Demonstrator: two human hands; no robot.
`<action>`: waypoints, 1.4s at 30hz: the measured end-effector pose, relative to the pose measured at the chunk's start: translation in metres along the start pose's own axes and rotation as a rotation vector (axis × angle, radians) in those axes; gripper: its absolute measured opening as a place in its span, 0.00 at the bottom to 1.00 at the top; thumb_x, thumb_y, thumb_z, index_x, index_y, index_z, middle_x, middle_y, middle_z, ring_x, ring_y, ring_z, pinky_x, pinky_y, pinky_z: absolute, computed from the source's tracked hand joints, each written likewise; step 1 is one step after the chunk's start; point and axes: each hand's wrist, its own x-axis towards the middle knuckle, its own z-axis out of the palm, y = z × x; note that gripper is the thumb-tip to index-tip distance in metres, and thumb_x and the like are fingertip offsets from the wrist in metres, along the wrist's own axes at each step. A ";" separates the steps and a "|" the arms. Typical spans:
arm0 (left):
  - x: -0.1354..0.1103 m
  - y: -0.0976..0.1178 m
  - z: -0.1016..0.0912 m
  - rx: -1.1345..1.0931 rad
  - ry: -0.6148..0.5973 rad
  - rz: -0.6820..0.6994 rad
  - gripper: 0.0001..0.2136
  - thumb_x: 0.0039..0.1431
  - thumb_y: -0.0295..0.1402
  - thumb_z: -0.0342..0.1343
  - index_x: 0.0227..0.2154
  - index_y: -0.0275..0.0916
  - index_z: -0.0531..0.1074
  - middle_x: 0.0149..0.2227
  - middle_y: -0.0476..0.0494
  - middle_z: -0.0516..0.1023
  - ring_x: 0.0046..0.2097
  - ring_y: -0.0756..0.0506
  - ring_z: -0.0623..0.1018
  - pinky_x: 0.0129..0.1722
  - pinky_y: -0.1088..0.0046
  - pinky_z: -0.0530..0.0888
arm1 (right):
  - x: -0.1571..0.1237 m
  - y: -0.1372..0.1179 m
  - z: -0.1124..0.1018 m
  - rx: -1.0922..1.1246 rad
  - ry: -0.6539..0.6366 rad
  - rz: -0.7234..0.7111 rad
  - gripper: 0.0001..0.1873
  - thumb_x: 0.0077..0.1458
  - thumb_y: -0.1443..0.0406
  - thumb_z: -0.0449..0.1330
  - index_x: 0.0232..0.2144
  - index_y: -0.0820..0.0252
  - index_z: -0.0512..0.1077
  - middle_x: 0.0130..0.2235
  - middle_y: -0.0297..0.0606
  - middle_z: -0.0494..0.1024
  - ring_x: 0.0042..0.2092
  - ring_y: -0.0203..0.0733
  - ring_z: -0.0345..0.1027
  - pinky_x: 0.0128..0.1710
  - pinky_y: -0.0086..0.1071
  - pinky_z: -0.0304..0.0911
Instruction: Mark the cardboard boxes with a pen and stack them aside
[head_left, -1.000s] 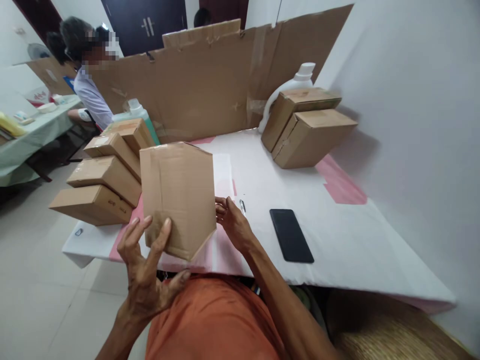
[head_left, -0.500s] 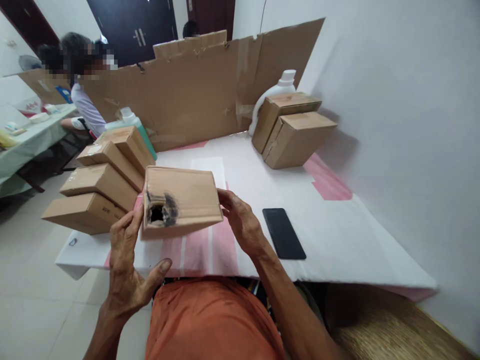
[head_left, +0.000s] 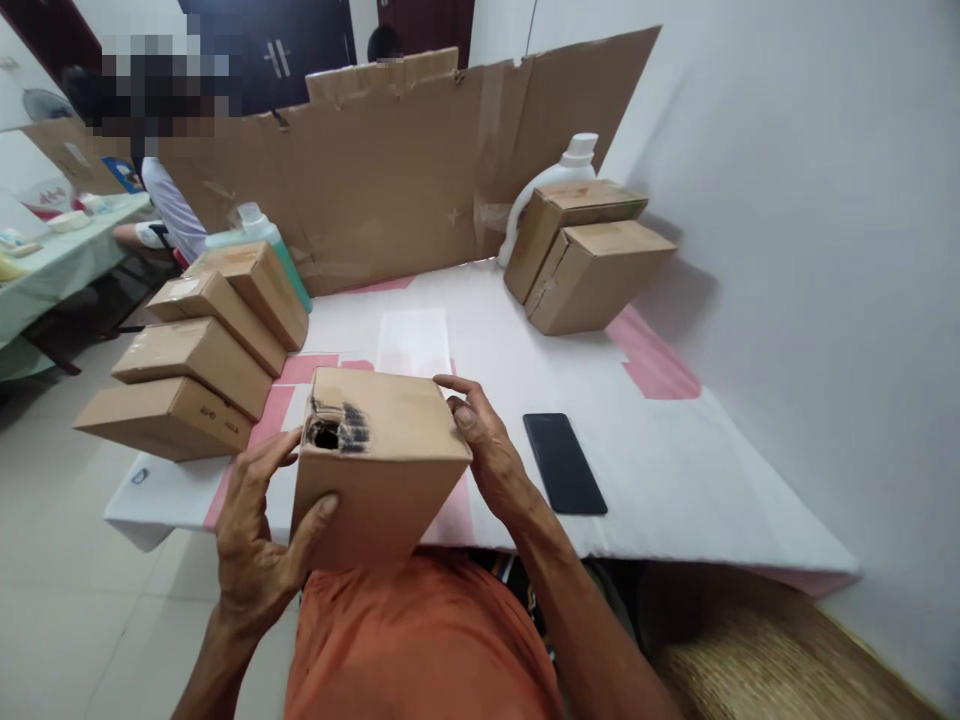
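the person holds a cardboard box [head_left: 379, 480] between both hands, in the air over the near edge of the table [head_left: 675, 450] and above the lap in the orange cloth [head_left: 420, 640]. the box is tilted, so its top face and one broad side face turn toward the camera. near the left corner of the top face there is a small dark hole [head_left: 327, 436] with black marks around it.

the left hand [head_left: 251, 540] grips the left side of the box. its fingers [head_left: 274, 450] lie spread along the left edge, just beside the hole, and the thumb presses flat on the broad side face. the right hand [head_left: 487, 455] grips the right upper edge. its fingers [head_left: 456, 384] are half curled and lie over the top corner, and the thumb touches the edge below them. both hands are closed on the box only, not fully, because the box keeps them apart.

on the table, just to the right of the right hand, lies a black phone [head_left: 564, 463], flat and apart from the box. behind the box lies a white sheet [head_left: 414, 340]. to the left, a stack of four flat boxes [head_left: 187, 350] leans in steps, with a green bottle [head_left: 259, 232] behind it. at the far right two bigger boxes [head_left: 589, 255] stand touching each other, and a white bottle [head_left: 561, 172] stands behind them. a tall cardboard screen [head_left: 405, 160] closes the back of the table. beyond it, at the left, another person [head_left: 171, 195] sits at a different table. nothing stands between the hands and the box.
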 end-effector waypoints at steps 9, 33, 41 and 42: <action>0.009 -0.012 0.004 -0.227 0.031 -0.385 0.30 0.61 0.59 0.63 0.56 0.41 0.70 0.48 0.43 0.78 0.48 0.40 0.78 0.49 0.64 0.75 | -0.050 -0.017 0.019 -0.114 -0.237 0.078 0.22 0.62 0.48 0.71 0.45 0.53 0.69 0.36 0.31 0.76 0.38 0.39 0.71 0.42 0.35 0.65; -0.022 0.038 0.051 -0.583 -0.560 -0.294 0.21 0.75 0.48 0.46 0.62 0.46 0.70 0.59 0.39 0.76 0.59 0.37 0.77 0.58 0.59 0.76 | -0.068 -0.053 0.023 -0.887 -0.135 -0.209 0.20 0.72 0.47 0.61 0.47 0.57 0.76 0.47 0.44 0.83 0.47 0.50 0.77 0.49 0.45 0.71; -0.038 0.018 0.030 -0.421 -0.287 -0.448 0.21 0.65 0.51 0.59 0.56 0.49 0.78 0.57 0.44 0.80 0.58 0.34 0.77 0.60 0.54 0.74 | -0.061 -0.029 0.051 -1.233 -0.149 -0.363 0.32 0.69 0.38 0.57 0.45 0.61 0.78 0.44 0.46 0.86 0.44 0.53 0.77 0.45 0.45 0.70; -0.037 0.023 0.029 -0.409 -0.288 -0.469 0.21 0.65 0.51 0.60 0.55 0.48 0.79 0.57 0.43 0.79 0.59 0.33 0.77 0.61 0.52 0.72 | -0.060 -0.030 0.052 -1.270 -0.157 -0.365 0.31 0.69 0.38 0.57 0.44 0.60 0.78 0.43 0.45 0.86 0.44 0.53 0.77 0.44 0.45 0.70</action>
